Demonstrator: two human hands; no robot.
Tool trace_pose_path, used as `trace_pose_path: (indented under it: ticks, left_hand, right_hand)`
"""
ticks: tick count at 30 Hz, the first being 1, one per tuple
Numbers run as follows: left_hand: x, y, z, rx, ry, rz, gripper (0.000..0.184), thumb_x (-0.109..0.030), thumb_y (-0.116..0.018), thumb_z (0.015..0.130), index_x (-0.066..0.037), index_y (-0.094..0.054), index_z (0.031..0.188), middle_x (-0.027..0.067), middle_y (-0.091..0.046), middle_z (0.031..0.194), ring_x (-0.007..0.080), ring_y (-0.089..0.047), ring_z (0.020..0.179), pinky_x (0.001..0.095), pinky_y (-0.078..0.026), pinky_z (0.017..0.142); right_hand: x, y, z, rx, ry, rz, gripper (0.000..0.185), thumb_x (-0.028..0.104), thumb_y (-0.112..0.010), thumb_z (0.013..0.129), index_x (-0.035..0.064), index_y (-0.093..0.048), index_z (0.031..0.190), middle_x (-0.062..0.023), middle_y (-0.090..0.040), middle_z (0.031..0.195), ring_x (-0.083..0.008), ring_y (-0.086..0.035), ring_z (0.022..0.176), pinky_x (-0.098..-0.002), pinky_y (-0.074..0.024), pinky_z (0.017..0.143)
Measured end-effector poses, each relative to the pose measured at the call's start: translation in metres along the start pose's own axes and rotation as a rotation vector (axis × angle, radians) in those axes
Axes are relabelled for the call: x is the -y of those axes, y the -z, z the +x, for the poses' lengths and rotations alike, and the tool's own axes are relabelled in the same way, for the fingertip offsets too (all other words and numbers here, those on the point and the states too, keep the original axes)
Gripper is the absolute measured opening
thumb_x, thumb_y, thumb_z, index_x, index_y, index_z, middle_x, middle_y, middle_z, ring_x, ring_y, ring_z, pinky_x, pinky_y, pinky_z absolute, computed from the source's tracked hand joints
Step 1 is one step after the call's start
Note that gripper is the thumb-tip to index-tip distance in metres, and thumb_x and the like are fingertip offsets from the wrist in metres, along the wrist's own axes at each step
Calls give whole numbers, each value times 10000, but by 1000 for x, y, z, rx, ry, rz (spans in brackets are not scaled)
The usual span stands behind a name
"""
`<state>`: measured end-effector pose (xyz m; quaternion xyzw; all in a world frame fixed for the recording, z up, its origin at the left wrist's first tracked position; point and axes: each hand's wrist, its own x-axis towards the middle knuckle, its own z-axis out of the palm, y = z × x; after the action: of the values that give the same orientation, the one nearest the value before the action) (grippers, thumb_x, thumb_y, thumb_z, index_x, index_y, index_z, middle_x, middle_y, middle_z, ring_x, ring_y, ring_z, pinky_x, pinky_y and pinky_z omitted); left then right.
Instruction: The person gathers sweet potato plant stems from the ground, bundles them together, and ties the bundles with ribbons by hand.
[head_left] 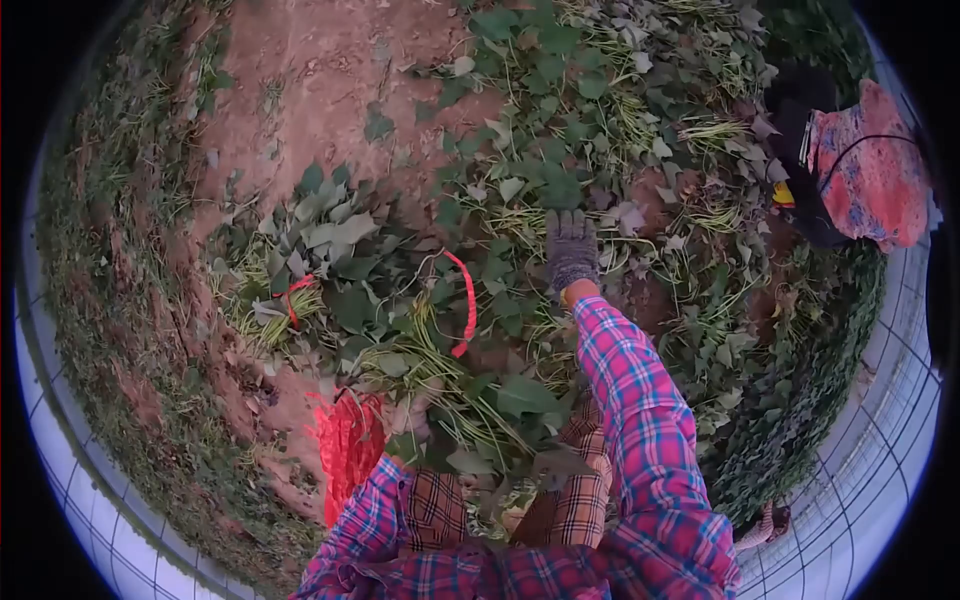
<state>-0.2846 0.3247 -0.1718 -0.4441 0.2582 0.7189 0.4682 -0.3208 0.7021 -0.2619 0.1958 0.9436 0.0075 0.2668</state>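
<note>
My left hand point(418, 408), partly hidden by leaves, is closed around a loose bunch of leafy green vine cuttings point(470, 395) in front of my knees. My right hand point(572, 245), in a dark grey knitted glove, reaches forward with its fingers stretched over the cut stems and leaves on the ground. Nothing shows in its grip. A tied bundle of cuttings point(290, 300) with a red strip round its stems lies to the left. One red plastic strip point(466, 305) curves among the leaves beyond my bunch. Crumpled red plastic strips point(350, 450) hang beside my left wrist.
Bare reddish soil point(320, 80) runs along the upper left. More cut vines point(715, 210) lie in piles to the right. Another person point(865, 165) in red patterned clothing is at the far right. White sheeting with a dark grid point(850, 500) borders the plants.
</note>
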Motion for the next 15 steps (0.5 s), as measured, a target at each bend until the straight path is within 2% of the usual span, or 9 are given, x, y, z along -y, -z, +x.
trace_pose_path:
  ticks: [1,2,3,5,6,8,9,12,15]
  left_hand:
    - [8,-47,-13,-243,-42,167,208,-185,-587,841,-57,-571,1004,72,-623,876,203,-617,700,334,-533,538]
    - [21,-38,12,-263,-45,155,208,-185,-587,841,-57,-571,1004,72,-623,876,203,-617,700,334,-533,538]
    - [35,-27,41,308,-80,-57,228,-193,-597,834,-60,-575,1017,67,-628,869,196,-618,700,327,-534,546]
    - [55,-8,59,866,-132,-282,247,-201,-607,828,-63,-578,1030,62,-633,861,189,-619,700,321,-536,554]
    - [61,-2,51,502,-116,-200,212,-177,-532,844,-56,-559,1016,38,-579,858,178,-562,713,299,-497,618]
    - [74,10,40,113,-93,-121,194,-153,-456,861,-49,-540,1001,13,-526,854,166,-505,727,276,-457,683]
    - [83,19,43,-27,-136,173,228,-140,-496,833,-35,-542,1030,24,-547,903,175,-533,785,288,-473,708]
    - [103,24,41,-214,-285,799,391,-136,-582,789,16,-511,1142,94,-577,1038,222,-566,965,331,-493,781]
    - [100,-2,42,-207,-256,961,383,-134,-580,794,24,-516,1137,101,-576,1047,225,-566,970,330,-487,789]
  right_hand:
    - [1,-4,17,80,31,-55,822,371,-599,764,98,-170,1409,-161,-222,1449,-323,-177,1352,-477,-121,1098]
    - [2,-15,28,93,51,-51,822,371,-599,764,98,-170,1409,-161,-222,1449,-323,-177,1352,-477,-121,1098]
    - [1,-26,39,41,83,-74,802,363,-577,776,105,-162,1411,-162,-229,1446,-333,-188,1347,-486,-120,1096]
    - [-3,-45,54,-26,133,-134,711,350,-533,797,125,-222,1395,-175,-266,1428,-359,-228,1328,-498,-123,1091]
    - [-5,-52,62,-15,150,-136,711,350,-533,797,125,-222,1395,-175,-266,1428,-359,-228,1328,-498,-123,1091]
    - [-6,-56,68,106,100,-84,494,249,-368,873,128,-334,1351,-165,-271,1425,-344,-249,1315,-509,-163,1068]
    - [-12,-47,66,70,138,-86,443,242,-441,839,103,-443,1259,-186,-450,1284,-322,-434,1181,-489,-306,986]
    - [-39,-40,72,265,69,91,454,256,-564,766,91,-496,1184,-186,-586,1059,-321,-562,970,-446,-417,864]
    - [-89,-3,48,186,60,364,596,301,-662,700,84,-469,1221,-193,-585,1081,-353,-563,973,-438,-436,828]
